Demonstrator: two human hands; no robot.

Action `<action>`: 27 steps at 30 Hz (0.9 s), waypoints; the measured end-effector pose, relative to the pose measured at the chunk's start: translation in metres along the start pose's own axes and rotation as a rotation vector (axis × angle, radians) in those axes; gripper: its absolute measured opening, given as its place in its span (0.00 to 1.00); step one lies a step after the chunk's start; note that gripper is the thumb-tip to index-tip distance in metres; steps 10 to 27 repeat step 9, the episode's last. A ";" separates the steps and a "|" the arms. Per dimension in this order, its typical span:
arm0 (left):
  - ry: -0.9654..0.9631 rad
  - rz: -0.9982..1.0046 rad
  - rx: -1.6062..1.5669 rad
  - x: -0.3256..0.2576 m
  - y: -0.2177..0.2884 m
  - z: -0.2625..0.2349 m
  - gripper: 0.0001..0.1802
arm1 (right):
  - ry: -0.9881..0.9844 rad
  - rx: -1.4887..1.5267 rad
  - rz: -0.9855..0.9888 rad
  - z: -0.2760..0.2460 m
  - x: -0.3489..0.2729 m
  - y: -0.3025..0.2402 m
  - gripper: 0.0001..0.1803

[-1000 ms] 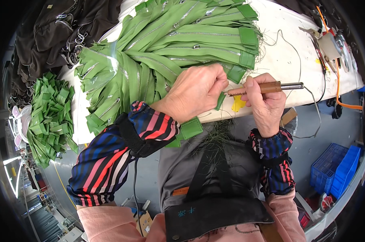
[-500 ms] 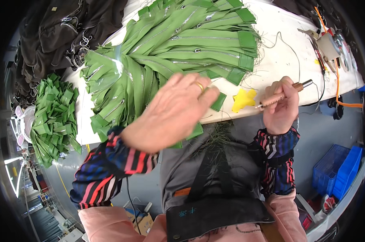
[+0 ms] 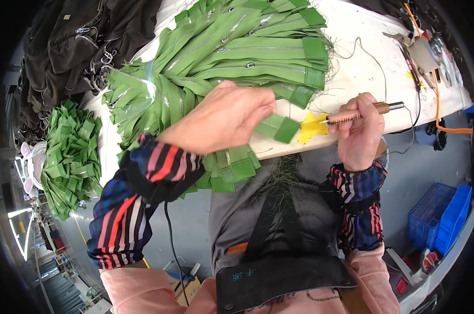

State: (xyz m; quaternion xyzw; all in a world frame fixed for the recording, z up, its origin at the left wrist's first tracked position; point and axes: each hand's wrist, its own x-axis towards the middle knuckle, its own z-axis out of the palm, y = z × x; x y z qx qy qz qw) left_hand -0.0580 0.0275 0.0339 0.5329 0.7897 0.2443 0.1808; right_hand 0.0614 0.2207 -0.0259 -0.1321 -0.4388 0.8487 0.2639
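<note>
My left hand (image 3: 234,116) is closed in a pinch on one green zipper (image 3: 276,127), near its square-tabbed end, which points right toward the table's near edge. My right hand (image 3: 360,136) grips a corded pen-shaped tool (image 3: 342,117) with a copper-brown handle and a thin metal tip. That tip points left, over or beside a ragged yellow piece (image 3: 311,131) on the table; whether it touches cannot be made out. Behind my left hand lies a big bundle of green zippers (image 3: 210,52) with metal teeth, bound by a clear band (image 3: 150,81).
A second pile of green tabbed strips (image 3: 72,157) stands at the left, below dark garments (image 3: 64,47). Loose threads cling to my apron (image 3: 284,172). Hand tools (image 3: 425,55) and an orange cord (image 3: 439,104) lie far right. Blue crates (image 3: 433,217) stand on the floor.
My left hand has gone from loosely spread fingers to a pinch on the zipper, whose end now lies farther out. My right hand has shifted slightly left, bringing the tool's tip to the yellow piece.
</note>
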 end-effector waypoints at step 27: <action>0.248 0.044 0.411 -0.001 0.009 0.028 0.05 | 0.022 0.000 0.006 0.002 0.000 -0.001 0.10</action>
